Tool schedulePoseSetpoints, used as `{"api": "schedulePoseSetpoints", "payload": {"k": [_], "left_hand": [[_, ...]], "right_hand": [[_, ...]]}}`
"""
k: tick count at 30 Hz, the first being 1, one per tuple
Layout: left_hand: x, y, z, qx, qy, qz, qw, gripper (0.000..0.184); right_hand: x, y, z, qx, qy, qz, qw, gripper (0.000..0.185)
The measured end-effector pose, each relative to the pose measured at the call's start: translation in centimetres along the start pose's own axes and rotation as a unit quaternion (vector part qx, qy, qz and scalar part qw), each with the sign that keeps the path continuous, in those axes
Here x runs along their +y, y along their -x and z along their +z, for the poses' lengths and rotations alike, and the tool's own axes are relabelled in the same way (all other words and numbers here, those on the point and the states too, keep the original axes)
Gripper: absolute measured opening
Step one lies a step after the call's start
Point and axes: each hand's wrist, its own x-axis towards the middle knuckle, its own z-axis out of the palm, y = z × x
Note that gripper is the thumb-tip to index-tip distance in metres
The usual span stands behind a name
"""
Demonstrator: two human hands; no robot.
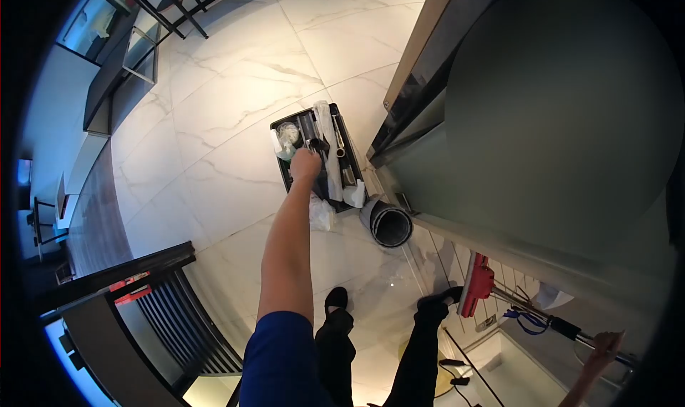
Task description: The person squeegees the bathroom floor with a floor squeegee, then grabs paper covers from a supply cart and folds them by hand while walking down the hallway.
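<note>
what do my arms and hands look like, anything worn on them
A plain dark-blue short fabric sleeve covers the upper left arm. The left hand and right hand wear no gloves. No right sleeve shows.

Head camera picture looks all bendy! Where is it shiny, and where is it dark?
Head view: straight edges bow, probably from a wide lens; a tiny white glint shines on the tiled floor; the round grey container is dark inside; the corners are black.

Blue short sleeve [280, 360]; black trousers [412, 368]; dark, rounded shoes [336, 299].
</note>
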Motion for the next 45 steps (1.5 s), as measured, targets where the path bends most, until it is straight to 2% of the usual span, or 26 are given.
{"api": "schedulePoseSetpoints", "payload": {"k": [2,3,4,6,7,8,9,11,12,13,14,16,18,19,21,24,25,29,32,34,36,38,40,42,44,45], "left_hand": [[-1.3,2.4,-0.6,-0.001,-0.042,0.053,0.998,0.027],[-1.5,4.0,-1.6,-0.020,-0.046,0.042,0.998,0.027],[-2.6,4.9,-1.5,-0.026,-0.048,0.052,0.997,0.027],[-4.4,8.8,-1.5,-0.041,-0.070,0.028,0.996,0.031],[-7.0,11.3,-1.3,-0.053,-0.124,0.127,0.983,0.033],[-7.5,13.8,-1.5,-0.157,-0.194,0.128,0.960,0.036],[-10.0,15.8,0.9,-0.212,-0.205,0.180,0.938,0.036],[1.0,22.2,1.3,-0.361,-0.194,0.228,0.883,0.034],[0.9,28.7,0.7,-0.399,-0.193,0.244,0.862,0.036],[4.0,33.3,1.9,-0.447,-0.205,0.327,0.807,0.038],[6.3,38.8,2.7,-0.499,-0.221,0.403,0.735,0.039],[12.9,48.0,1.7,-0.550,-0.219,0.512,0.622,0.044],[23.9,55.9,-0.4,-0.534,-0.150,0.595,0.582,0.046],[26.3,52.5,-4.7,-0.512,-0.109,0.613,0.592,0.044],[35.4,55.3,-6.2,-0.468,-0.002,0.632,0.618,0.040],[43.6,58.7,-5.8,-0.448,0.140,0.582,0.665,0.036],[46.7,60.3,-5.6,-0.457,0.156,0.553,0.679,0.035],[56.2,57.9,3.4,-0.443,0.170,0.484,0.735,0.046],[64.8,52.5,14.3,-0.392,0.161,0.469,0.775,0.057],[71.2,49.5,19.5,-0.355,0.137,0.450,0.808,0.063],[77.5,45.8,24.5,-0.276,0.134,0.436,0.846,0.065],[83.4,44.6,25.4,-0.268,0.162,0.367,0.876,0.061],[88.2,44.6,24.8,-0.164,0.134,0.373,0.903,0.056],[92.9,44.5,23.8,-0.253,0.223,0.275,0.900,0.052],[96.5,43.8,24.3,-0.218,0.297,0.282,0.886,0.052],[98.5,44.0,23.8,-0.215,0.294,0.249,0.898,0.066]], "right_hand": [[0.2,-1.5,-1.4,-0.035,0.032,-0.023,0.999,0.035],[0.0,-2.1,-2.0,-0.050,0.046,-0.035,0.997,0.035],[-1.3,-1.4,0.1,0.061,0.034,-0.001,0.998,0.035],[-1.7,-2.4,-0.6,0.066,0.041,-0.011,0.997,0.033],[-1.8,-2.9,-1.2,0.052,0.048,-0.022,0.997,0.032],[-1.8,-3.0,-2.1,0.047,0.063,-0.034,0.996,0.032],[-1.9,-2.9,-3.1,0.044,0.109,-0.051,0.992,0.031],[-2.4,-1.5,-5.9,0.066,0.261,-0.087,0.959,0.030],[-6.0,-1.5,-1.4,0.117,-0.016,0.031,0.993,0.032],[-1.4,-3.4,-8.9,0.047,0.000,-0.042,0.998,0.033],[-5.4,-2.5,-7.5,0.152,-0.004,-0.019,0.988,0.034],[-7.9,-4.0,-12.1,0.083,-0.030,-0.054,0.995,0.038],[-9.0,-6.9,-16.8,0.084,-0.050,-0.048,0.994,0.040],[-7.6,-3.9,-11.4,0.106,-0.067,-0.049,0.991,0.041],[-7.1,-4.9,-12.8,0.123,-0.089,-0.055,0.987,0.039],[-7.1,-4.7,-14.5,0.175,-0.089,-0.055,0.979,0.037],[-6.3,-5.6,-16.4,0.153,-0.097,-0.057,0.982,0.037],[-2.1,-8.5,-18.7,0.221,-0.062,0.014,0.973,0.039],[2.6,-11.0,-21.3,0.208,-0.052,0.045,0.976,0.040],[4.7,-12.5,-22.5,0.249,-0.085,0.074,0.962,0.037],[5.8,-13.4,-23.2,0.243,-0.059,0.122,0.960,0.033],[6.3,-14.6,-24.0,0.247,-0.084,0.148,0.954,0.031],[6.3,-16.2,-25.6,0.241,-0.086,0.148,0.955,0.033],[5.5,-17.0,-26.4,0.243,-0.028,0.137,0.960,0.037],[4.0,-18.3,-27.1,0.237,-0.017,0.152,0.959,0.038],[3.4,-18.9,-27.5,0.238,0.004,0.167,0.957,0.038]]}}
